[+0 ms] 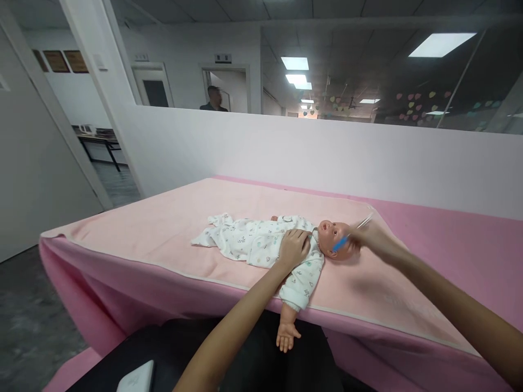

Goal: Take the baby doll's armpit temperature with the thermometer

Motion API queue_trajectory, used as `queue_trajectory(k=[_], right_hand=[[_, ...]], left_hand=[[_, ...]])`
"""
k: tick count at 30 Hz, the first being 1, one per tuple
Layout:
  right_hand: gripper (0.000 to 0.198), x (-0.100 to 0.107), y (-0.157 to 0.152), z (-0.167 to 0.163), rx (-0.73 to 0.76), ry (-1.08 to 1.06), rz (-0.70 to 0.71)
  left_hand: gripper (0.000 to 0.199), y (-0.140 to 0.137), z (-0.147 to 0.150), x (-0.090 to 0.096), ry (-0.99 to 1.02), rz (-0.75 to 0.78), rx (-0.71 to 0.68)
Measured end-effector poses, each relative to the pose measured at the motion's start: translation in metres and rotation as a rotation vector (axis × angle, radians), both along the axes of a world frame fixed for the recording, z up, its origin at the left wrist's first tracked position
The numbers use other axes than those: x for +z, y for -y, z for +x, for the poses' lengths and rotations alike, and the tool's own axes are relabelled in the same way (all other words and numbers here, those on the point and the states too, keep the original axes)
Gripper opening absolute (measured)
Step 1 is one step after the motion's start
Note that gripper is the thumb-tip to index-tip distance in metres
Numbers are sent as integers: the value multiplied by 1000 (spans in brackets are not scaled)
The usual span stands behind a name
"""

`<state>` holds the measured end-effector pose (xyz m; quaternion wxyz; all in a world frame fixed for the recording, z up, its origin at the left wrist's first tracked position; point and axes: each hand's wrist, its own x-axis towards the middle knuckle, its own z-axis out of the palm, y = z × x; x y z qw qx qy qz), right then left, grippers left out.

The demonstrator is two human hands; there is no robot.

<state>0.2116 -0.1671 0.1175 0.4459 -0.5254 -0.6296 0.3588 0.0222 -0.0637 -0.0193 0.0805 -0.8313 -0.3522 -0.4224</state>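
Observation:
A baby doll (261, 239) in a white patterned onesie lies on its back on the pink-covered table, its head (332, 234) to the right. My left hand (293, 247) rests on the doll's chest near the collar, fingers laid over the cloth. At the top of the head, my right hand (362, 235) is closed around a slim tool with a blue end (340, 243) and a clear handle. The blue part is against or just above the side of the head; blur hides its exact kind. One doll arm (287, 326) hangs over the table's front edge.
A peach blanket (163, 218) covers much of the pink tabletop. A white flat device (137, 377) lies on my dark-clothed lap. Behind the table stands a white half-wall (286, 147) with glass above, and a person (214, 99) is beyond it. A door (36, 152) is at the left.

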Motion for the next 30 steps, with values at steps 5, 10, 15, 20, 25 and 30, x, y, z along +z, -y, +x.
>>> queue_trajectory(k=[5,10,15,20,25,30], right_hand=[[25,29,5,9,-10,-158,273],[44,46,9,-6,-11,-44,475],[28,28,18,-14,-6,20,411],[38,1,19,-16,5,70,214],[37,-27,22,-7,-65,150,273],[30,-68,19,-10,160,567,436]], left_hand=[[20,0,0,0,-6,-20,3],[21,0,0,0,-2,-18,0],[21,0,0,-1,-8,-31,-3],[21,2,0,-1,-2,-30,11],[21,2,1,-1,-10,-44,9],[21,2,1,-1,-12,-26,8]])
